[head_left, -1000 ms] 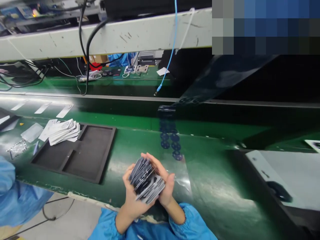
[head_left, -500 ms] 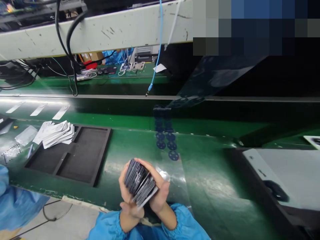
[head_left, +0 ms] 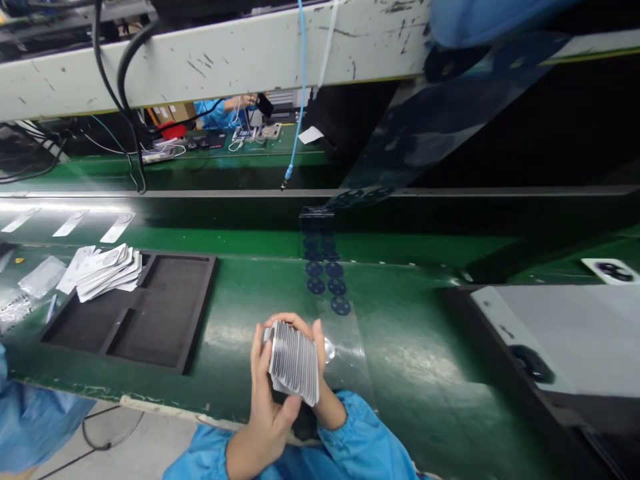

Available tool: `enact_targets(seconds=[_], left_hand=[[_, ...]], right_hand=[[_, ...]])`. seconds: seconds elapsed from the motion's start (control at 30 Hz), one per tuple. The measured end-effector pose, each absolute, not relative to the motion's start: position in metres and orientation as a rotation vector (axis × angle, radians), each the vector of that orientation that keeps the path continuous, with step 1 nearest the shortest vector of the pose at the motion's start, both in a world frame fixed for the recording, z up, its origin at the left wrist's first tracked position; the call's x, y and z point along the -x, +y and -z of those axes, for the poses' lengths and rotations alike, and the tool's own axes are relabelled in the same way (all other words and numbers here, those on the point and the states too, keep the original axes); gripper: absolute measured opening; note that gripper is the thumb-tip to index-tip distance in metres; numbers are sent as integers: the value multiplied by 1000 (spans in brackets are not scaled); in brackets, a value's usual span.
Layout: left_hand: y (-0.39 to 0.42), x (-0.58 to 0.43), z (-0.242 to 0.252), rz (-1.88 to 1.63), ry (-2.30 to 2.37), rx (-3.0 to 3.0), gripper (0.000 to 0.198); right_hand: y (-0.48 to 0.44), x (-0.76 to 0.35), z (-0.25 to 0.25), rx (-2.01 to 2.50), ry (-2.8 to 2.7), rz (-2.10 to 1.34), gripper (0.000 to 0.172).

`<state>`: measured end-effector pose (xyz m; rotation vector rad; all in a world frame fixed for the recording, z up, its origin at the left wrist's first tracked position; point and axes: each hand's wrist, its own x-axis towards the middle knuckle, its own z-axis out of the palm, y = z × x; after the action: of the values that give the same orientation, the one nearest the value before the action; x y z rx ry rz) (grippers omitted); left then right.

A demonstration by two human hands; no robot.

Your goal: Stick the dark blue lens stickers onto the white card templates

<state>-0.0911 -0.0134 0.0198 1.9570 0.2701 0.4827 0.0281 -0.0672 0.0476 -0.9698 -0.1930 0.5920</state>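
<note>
Between my two hands, over the front of the green bench, is a stack of thin flat panels [head_left: 295, 363]. Their pale, ridged edges face up. My left hand [head_left: 265, 400] presses along the stack's left side, thumb at its lower end. The fingers of my right hand [head_left: 320, 353] curl round the far and right sides, and part of this hand is hidden behind the stack. Just beyond, a clear film strip with dark blue round stickers [head_left: 336, 287] runs down onto the bench.
A black divided tray [head_left: 155, 327] lies left, with loose white panels [head_left: 110, 273] heaped over its corner. Three white panels [head_left: 117, 227] lie farther back. A blue cable [head_left: 302, 87] hangs ahead. At right stands a large pale panel [head_left: 560, 333]. A co-worker's blue sleeve [head_left: 40, 420] shows left.
The stack has turned in my hands, from dark edges up to pale edges up. My left hand has shifted to its side. Across the bench, another person's hands have appeared with a dark object.
</note>
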Motion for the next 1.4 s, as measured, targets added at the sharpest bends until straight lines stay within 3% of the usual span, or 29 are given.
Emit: enact_targets(seconds=[0.07, 0.2, 0.4, 0.53, 0.73, 1.0, 1.1, 1.23, 1.4], left_hand=[[5, 88, -30, -477, 179, -1996, 68], [50, 62, -39, -394, -128, -2101, 67], [64, 25, -21, -316, -304, -2005, 127], [55, 33, -25, -174, -208, -2057, 139], [40, 50, -25, -286, -6, -2037, 127], [50, -11, -82, -377, 950, -2335, 111], [55, -52, -82, -357, 1110, -2398, 106], [43, -91, -56, -373, 1217, -2481, 101], [25, -119, -33, -455, 1429, -2487, 99]], right_hand=[[-69, -36, -45, 930, -132, -687, 71], [-67, -47, -39, 983, -61, -754, 74], [-59, -48, -31, 1125, -1, -543, 65], [-63, -40, -28, 1255, 80, -240, 51], [-54, -42, -28, 1375, 49, -171, 43], [-97, -33, -41, 1459, -213, -621, 46], [-132, -43, -46, 1659, -491, -794, 48], [-152, -110, -52, 2093, -916, -399, 36], [-144, -205, -35, 2187, -1122, -134, 31]])
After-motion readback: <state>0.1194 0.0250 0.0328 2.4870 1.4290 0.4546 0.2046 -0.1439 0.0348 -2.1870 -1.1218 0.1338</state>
